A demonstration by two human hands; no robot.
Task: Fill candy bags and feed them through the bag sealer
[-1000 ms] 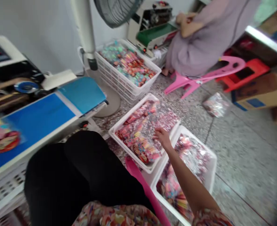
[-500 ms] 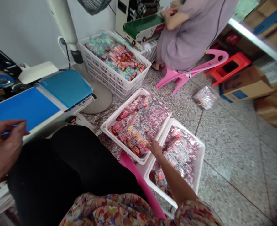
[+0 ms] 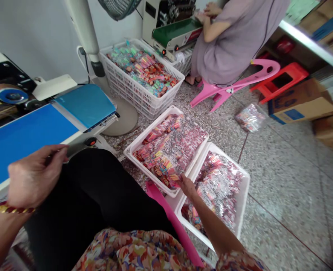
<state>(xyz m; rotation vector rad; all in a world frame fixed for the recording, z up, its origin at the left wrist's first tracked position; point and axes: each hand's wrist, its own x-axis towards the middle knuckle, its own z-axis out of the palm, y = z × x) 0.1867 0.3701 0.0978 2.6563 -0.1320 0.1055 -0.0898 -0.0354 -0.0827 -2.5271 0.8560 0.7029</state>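
Observation:
My right hand [image 3: 187, 185] reaches down to the near corner of a white tray [image 3: 135, 145] full of pink candy packets [image 3: 169, 148], its fingers closed on a packet at the tray's edge. A second white tray [image 3: 245, 195] of similar packets sits just right of my arm. My left hand [image 3: 33, 177] hovers over my black-trousered lap beside the blue conveyor belt [image 3: 28, 133], fingers curled loosely together with nothing visible in them. A gold and red bracelet circles that wrist.
A white basket [image 3: 121, 81] of green and red packets stands by a fan's pole and base [image 3: 124, 116]. A person in lilac sits on a pink chair [image 3: 234, 84] at a green-belted sealing machine [image 3: 174, 32]. A red stool, cardboard boxes and a loose packet bag [image 3: 249, 117] lie right.
My left hand rose into view and moved right over my lap. My right hand slid back along the tray from its middle to the near corner. The view panned left.

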